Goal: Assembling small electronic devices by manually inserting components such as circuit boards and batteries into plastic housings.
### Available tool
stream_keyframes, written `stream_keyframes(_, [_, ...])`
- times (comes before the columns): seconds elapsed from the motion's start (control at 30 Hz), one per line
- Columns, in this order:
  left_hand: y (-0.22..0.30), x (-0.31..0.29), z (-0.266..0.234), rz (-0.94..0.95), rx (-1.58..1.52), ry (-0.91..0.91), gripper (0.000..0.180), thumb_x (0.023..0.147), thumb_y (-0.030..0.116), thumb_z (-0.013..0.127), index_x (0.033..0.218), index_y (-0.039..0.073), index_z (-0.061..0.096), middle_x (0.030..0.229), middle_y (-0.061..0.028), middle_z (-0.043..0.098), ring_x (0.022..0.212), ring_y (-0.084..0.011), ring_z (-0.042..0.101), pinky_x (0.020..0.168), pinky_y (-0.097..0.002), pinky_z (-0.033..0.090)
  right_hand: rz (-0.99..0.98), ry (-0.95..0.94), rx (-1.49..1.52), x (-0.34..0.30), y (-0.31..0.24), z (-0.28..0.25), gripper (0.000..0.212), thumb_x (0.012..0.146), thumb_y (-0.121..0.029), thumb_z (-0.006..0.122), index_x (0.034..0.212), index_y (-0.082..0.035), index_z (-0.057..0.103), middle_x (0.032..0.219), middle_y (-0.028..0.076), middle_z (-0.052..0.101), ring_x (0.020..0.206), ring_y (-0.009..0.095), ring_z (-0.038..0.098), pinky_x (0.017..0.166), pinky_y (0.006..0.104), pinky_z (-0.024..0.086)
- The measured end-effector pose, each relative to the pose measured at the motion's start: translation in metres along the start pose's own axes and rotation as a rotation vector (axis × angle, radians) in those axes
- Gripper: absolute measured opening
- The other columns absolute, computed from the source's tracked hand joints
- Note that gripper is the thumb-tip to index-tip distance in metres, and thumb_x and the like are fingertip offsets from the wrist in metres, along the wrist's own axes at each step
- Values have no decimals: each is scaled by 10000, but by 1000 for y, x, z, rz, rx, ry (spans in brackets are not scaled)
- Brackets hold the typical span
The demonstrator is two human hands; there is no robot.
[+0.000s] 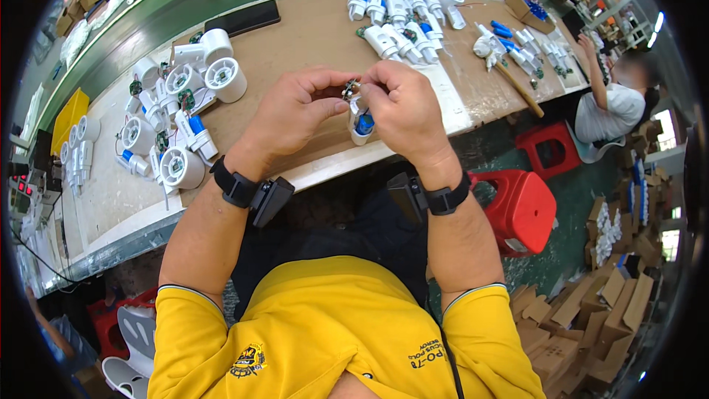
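Just above the bench's front edge, both my hands meet at a small circuit board (351, 89) with components on it. My left hand (294, 109) is closed, its thumb and forefinger pinched at the board's left side. Closed around the upper part of a white plastic housing (360, 139) is my right hand (408, 107), its fingertips touching the board. Inside the housing's open side sits a blue cylindrical cell (365, 123). My fingers partly hide the housing's top and any wires there.
White fan-like units (225, 79) with boards and blue cells crowd the bench's left. More white housings (399, 22) lie at the far middle, near a black case (242, 18). Rightward are a box of blue parts (528, 7), red stools (524, 210), and a seated person (609, 111).
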State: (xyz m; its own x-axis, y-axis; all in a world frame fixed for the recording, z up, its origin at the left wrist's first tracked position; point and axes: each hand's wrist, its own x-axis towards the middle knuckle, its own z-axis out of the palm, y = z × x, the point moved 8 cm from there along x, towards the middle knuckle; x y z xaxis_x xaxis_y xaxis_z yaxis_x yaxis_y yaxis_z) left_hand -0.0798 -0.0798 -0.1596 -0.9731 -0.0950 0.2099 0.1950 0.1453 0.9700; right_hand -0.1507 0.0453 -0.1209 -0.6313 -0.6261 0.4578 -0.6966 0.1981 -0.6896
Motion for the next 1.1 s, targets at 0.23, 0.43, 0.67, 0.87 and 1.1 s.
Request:
stream_keyframes(0.23, [6, 4, 3, 13, 122, -11, 353, 896, -53, 638, 1246, -9, 656, 1097, -44, 682, 1007, -122, 636, 909, -269, 515, 39, 36, -25, -2, 2, 4, 105, 870, -59, 619, 862, 40, 653, 761, 172, 650, 681, 260, 621, 639, 347, 484])
stream_keyframes(0.43, [-13, 12, -4, -69, -91, 24, 326, 876, -42, 676, 1200, -6, 660, 1069, -49, 695, 951, -129, 648, 875, -269, 531, 99, -28, 120, 4, 16, 10, 125, 908, -87, 638, 915, 31, 679, 784, 111, 685, 705, 184, 635, 644, 308, 489])
stream_keyframes(0.67, [-53, 6, -37, -129, -189, 246, 370, 845, -58, 718, 1192, -20, 597, 1021, -68, 676, 921, -119, 654, 860, -257, 548, 406, 555, 529, 73, 166, -116, 141, 926, -112, 655, 982, 12, 692, 860, 63, 681, 732, 152, 634, 657, 285, 534])
stream_keyframes(0.87, [-56, -3, -46, -265, -277, 367, 389, 846, -62, 717, 1213, -33, 593, 1027, -70, 675, 932, -118, 659, 843, -246, 555, 679, 818, 555, 128, 280, -148, 90, 923, -101, 651, 881, -22, 653, 786, 63, 642, 687, 160, 612, 592, 292, 512])
stream_keyframes(1.1, [-61, 11, -32, -306, -483, 323, 419, 848, -66, 715, 1246, -47, 586, 1042, -70, 675, 929, -120, 664, 836, -240, 561, 487, 827, 562, 164, 401, -204, 123, 883, -120, 668, 780, -63, 637, 654, 15, 556, 547, 140, 499, 487, 278, 380])
